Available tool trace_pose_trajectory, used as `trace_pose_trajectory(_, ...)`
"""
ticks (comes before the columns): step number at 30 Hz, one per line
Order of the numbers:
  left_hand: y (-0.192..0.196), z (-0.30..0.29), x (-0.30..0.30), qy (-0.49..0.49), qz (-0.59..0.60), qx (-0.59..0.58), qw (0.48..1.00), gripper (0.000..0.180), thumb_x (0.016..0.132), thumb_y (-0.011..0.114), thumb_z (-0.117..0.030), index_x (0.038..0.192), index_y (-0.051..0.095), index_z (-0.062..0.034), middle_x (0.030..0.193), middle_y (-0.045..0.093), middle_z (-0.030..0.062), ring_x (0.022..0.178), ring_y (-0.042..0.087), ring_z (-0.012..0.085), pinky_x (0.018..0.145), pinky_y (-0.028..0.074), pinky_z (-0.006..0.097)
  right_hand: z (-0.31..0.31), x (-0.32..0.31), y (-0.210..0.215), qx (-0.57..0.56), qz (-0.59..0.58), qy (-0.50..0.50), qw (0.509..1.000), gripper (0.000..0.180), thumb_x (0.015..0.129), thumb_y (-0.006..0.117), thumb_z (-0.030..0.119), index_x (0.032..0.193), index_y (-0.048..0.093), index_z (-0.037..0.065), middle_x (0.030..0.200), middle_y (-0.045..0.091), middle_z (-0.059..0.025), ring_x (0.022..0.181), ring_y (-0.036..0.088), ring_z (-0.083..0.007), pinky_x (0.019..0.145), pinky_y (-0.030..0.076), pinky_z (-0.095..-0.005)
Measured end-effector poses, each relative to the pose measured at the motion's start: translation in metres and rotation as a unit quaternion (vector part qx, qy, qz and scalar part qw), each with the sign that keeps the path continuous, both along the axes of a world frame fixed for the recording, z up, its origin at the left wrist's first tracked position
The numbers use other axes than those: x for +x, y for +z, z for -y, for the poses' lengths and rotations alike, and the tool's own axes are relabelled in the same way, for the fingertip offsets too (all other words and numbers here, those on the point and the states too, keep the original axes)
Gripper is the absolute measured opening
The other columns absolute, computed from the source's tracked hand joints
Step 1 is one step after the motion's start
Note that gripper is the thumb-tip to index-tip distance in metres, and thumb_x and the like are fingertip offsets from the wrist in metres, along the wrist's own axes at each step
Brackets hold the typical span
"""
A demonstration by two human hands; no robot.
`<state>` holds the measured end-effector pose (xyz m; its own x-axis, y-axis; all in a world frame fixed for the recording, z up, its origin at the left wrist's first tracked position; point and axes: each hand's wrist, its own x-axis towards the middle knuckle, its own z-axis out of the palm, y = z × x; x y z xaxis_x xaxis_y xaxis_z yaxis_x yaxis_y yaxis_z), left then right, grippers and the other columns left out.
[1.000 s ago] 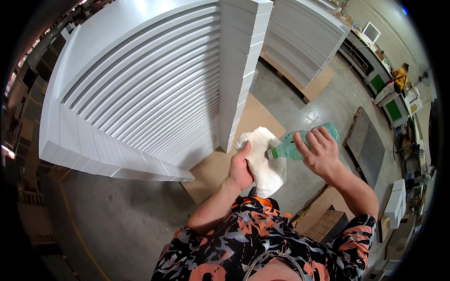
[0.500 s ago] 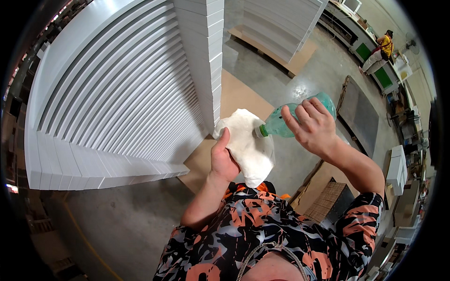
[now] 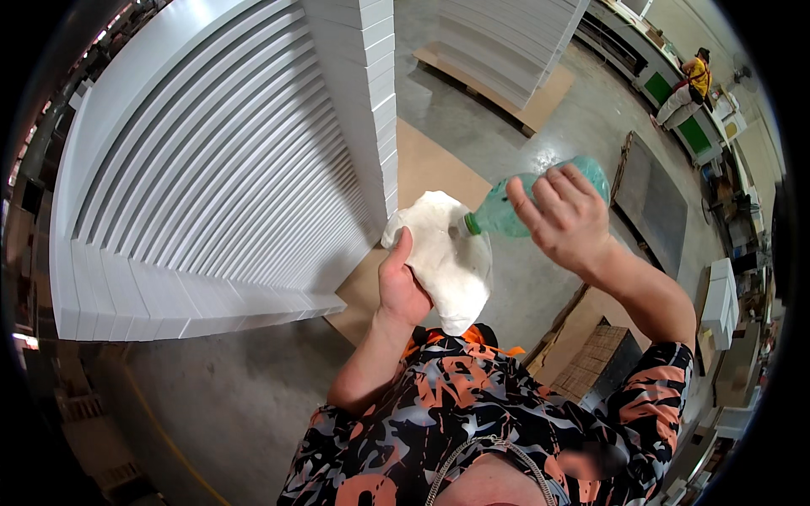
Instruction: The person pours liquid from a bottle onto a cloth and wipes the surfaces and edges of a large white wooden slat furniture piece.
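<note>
A crumpled white cloth lies spread over my left hand, whose thumb is pressed on its near left side; the other fingers are hidden beneath it. My right hand is wrapped round a translucent green plastic bottle, tilted with its neck toward the cloth. The green-ringed mouth of the bottle sits right at the cloth's right side. Whether liquid is coming out I cannot tell. Both hands are held in front of my body.
A tall stack of white slatted frames stands close on my left, over a brown board. Another white stack rests on a pallet ahead. A dark flat panel lies to the right. A person in yellow stands at a far bench.
The bottle has shifted slightly and its mouth is a little higher in view. My left hand keeps its hold on the cloth, almost unmoved.
</note>
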<state>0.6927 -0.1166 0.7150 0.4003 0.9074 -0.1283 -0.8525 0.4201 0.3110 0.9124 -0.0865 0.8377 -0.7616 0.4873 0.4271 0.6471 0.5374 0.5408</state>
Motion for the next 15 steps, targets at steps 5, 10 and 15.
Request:
trace_pose_trajectory(5,0.002,0.001,0.001,0.003,0.002,-0.003,1.0,0.059,0.102,0.042,-0.044,0.145,0.037,-0.0047,0.142,0.048,0.0126,0.131,0.047,0.0308,0.111,0.037,0.047,-0.012,-0.003,0.014,0.033,-0.007,0.007,0.999,0.038,0.064,0.064,0.013,0.101,0.066,0.005,0.071,0.048,-0.0023,0.072,0.057,-0.0196,0.073,0.048,-0.0324)
trace_pose_trajectory(10,0.001,0.002,-0.001,0.012,0.006,-0.011,1.0,0.059,0.102,0.042,-0.044,0.145,0.037,-0.005,0.143,0.047,0.0123,0.131,0.047,0.0307,0.111,0.037,0.048,-0.01,-0.014,0.014,0.029,-0.002,0.02,0.999,0.038,0.066,0.063,0.014,0.103,0.065,0.005,0.07,0.047,-0.0023,0.071,0.056,-0.0195,0.072,0.047,-0.0319)
trace_pose_trajectory(15,0.007,0.006,-0.009,0.046,-0.013,-0.033,0.998,0.058,0.102,0.042,-0.044,0.145,0.038,-0.0044,0.141,0.049,0.0126,0.129,0.049,0.0309,0.109,0.039,0.047,-0.005,-0.015,-0.004,-0.095,-0.068,-0.026,0.993,0.041,0.061,0.068,0.009,0.102,0.066,0.008,0.072,0.052,-0.005,0.072,0.06,-0.022,0.067,0.049,-0.0336)
